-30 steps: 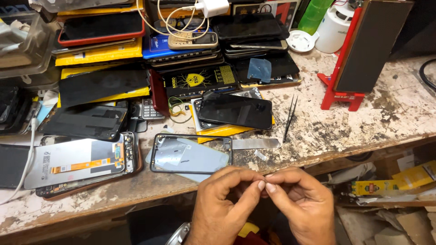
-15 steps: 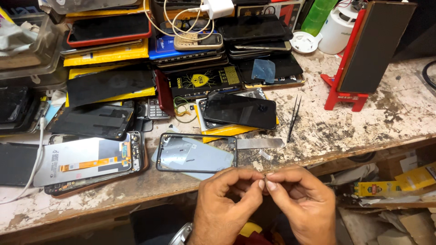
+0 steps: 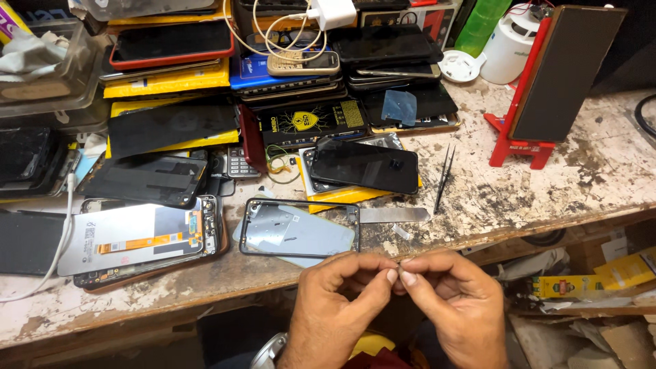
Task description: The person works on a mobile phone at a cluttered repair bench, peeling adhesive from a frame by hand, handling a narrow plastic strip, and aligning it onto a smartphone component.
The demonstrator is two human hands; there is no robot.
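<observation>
Left hand [image 3: 345, 301] and right hand [image 3: 454, 301] brought together at the near edge of the workbench [image 3: 588, 171], fingertips [image 3: 392, 275] pinched narrow and meeting over something tiny and pale; too small to identify, mostly hidden between thumbs and forefingers; held just off the bench lip, over the open gap below.

Just beyond the hands, a phone frame [image 3: 299, 228] lying flat with a greyish panel inside it; to its right a flat metal blade [image 3: 394, 214]; farther right, black tweezers [image 3: 444, 179] lying apart; a dark phone [image 3: 364, 166] resting on yellow packaging; to the left, a display panel with an orange flex cable [image 3: 140, 238]; stacked handsets and cases along the far side; a red stand [image 3: 519, 137] at the far right.

Likely trouble: the tiny part slipping from the pinch and dropping past the edge into the clutter of boxes beneath, since nothing lies under the hands to catch it; possibly also bending or creasing under too tight a squeeze.
</observation>
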